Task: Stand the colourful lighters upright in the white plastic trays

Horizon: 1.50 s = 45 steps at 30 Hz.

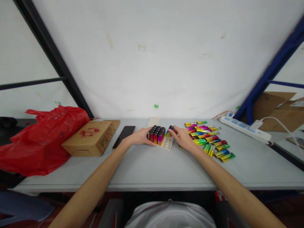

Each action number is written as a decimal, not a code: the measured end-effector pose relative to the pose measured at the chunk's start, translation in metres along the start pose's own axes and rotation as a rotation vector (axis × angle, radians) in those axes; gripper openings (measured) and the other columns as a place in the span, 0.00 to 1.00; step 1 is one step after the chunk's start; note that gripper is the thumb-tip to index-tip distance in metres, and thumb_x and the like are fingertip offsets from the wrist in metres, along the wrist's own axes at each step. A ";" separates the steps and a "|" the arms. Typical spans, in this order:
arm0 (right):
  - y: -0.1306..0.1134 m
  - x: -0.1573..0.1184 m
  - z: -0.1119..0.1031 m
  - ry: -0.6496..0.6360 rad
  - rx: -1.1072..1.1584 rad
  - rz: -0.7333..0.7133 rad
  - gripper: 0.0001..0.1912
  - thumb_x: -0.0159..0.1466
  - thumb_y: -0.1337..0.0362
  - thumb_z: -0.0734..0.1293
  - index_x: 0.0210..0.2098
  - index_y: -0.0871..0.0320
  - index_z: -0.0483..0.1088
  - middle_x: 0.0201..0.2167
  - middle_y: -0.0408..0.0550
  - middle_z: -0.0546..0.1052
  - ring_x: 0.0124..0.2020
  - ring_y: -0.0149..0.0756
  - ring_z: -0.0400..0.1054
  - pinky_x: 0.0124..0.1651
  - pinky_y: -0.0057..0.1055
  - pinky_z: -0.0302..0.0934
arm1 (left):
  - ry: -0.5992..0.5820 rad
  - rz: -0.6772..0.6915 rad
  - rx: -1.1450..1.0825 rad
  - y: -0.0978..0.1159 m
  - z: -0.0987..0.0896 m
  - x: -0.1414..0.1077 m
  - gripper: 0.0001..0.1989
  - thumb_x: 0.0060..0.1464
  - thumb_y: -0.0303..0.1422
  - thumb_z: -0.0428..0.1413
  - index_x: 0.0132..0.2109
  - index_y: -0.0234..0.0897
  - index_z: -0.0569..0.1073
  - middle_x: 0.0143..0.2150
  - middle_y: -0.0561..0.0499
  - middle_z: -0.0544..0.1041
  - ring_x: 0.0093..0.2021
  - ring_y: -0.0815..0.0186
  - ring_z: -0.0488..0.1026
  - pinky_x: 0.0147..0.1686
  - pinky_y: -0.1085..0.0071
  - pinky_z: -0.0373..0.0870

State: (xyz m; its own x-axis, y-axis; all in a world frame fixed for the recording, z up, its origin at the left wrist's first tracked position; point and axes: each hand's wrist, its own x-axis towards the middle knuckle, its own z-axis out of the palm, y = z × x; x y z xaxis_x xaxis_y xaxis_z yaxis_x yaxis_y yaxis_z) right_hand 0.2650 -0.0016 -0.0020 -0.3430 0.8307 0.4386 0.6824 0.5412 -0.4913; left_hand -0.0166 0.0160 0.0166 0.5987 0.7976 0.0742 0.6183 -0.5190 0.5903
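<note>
A white tray with rows of round pockets (167, 144) lies on the table in front of me. Several shiny lighters with dark tops (156, 134) stand upright, packed together, at its left part. My left hand (142, 136) wraps round the left side of this group, thumb at the front and fingertips hidden behind. Between the thumb and fingers of my right hand (184, 137) is a single lighter (169, 131), tilted above the tray's right part. Many more colourful metallic lighters (209, 137) lie loose to the right of that hand.
A second pocketed tray (154, 122) lies near the wall. To the left are a black phone (124, 136), a brown cardboard box (89, 137) and a red plastic bag (47, 139). A white power strip (245, 129) lies at the right, with a cardboard carton (282, 114) beyond.
</note>
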 end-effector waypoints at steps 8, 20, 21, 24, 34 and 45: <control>0.001 0.001 -0.002 -0.048 -0.124 -0.108 0.14 0.76 0.57 0.62 0.34 0.54 0.65 0.32 0.49 0.79 0.33 0.39 0.72 0.38 0.32 0.58 | 0.002 -0.008 0.026 0.001 -0.001 -0.001 0.44 0.42 0.51 0.72 0.63 0.37 0.72 0.59 0.45 0.80 0.55 0.48 0.78 0.56 0.60 0.73; -0.001 0.001 0.003 -0.166 -0.291 -0.207 0.12 0.74 0.56 0.66 0.39 0.58 0.71 0.39 0.52 0.77 0.38 0.41 0.71 0.42 0.34 0.62 | 0.007 0.005 0.015 -0.003 0.000 0.000 0.44 0.42 0.51 0.72 0.64 0.38 0.71 0.59 0.45 0.80 0.56 0.48 0.78 0.57 0.60 0.73; 0.000 0.001 0.001 -0.162 -0.272 -0.219 0.12 0.74 0.56 0.66 0.40 0.58 0.72 0.39 0.53 0.77 0.40 0.42 0.72 0.44 0.35 0.63 | 0.008 0.009 0.013 -0.003 0.000 0.000 0.45 0.42 0.51 0.72 0.64 0.38 0.71 0.59 0.45 0.80 0.56 0.48 0.78 0.57 0.60 0.73; 0.011 0.000 -0.014 -0.113 -0.171 -0.253 0.14 0.77 0.58 0.60 0.49 0.59 0.74 0.44 0.54 0.79 0.47 0.44 0.73 0.53 0.38 0.65 | 0.006 0.021 0.005 -0.003 0.001 0.000 0.45 0.42 0.52 0.72 0.65 0.39 0.70 0.60 0.46 0.80 0.58 0.49 0.78 0.57 0.60 0.73; 0.056 -0.002 -0.041 -0.256 -0.311 -0.205 0.12 0.70 0.64 0.66 0.46 0.60 0.80 0.46 0.58 0.82 0.49 0.49 0.75 0.56 0.43 0.66 | 0.005 0.007 0.001 0.002 0.000 -0.002 0.46 0.42 0.53 0.72 0.64 0.37 0.71 0.61 0.44 0.79 0.60 0.46 0.76 0.60 0.59 0.71; 0.047 0.001 -0.036 0.002 -0.110 -0.097 0.08 0.73 0.60 0.63 0.46 0.58 0.70 0.41 0.55 0.81 0.41 0.43 0.74 0.46 0.36 0.64 | -0.012 -0.004 -0.001 0.006 -0.003 -0.003 0.46 0.42 0.53 0.72 0.65 0.38 0.70 0.62 0.44 0.79 0.61 0.47 0.75 0.59 0.59 0.72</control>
State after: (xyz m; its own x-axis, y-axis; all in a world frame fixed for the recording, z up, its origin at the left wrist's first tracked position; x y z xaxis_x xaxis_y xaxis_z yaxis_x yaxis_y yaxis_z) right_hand 0.3204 0.0201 0.0023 -0.4098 0.7749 0.4813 0.7125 0.6013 -0.3615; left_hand -0.0161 0.0113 0.0220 0.6023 0.7958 0.0620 0.6204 -0.5156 0.5910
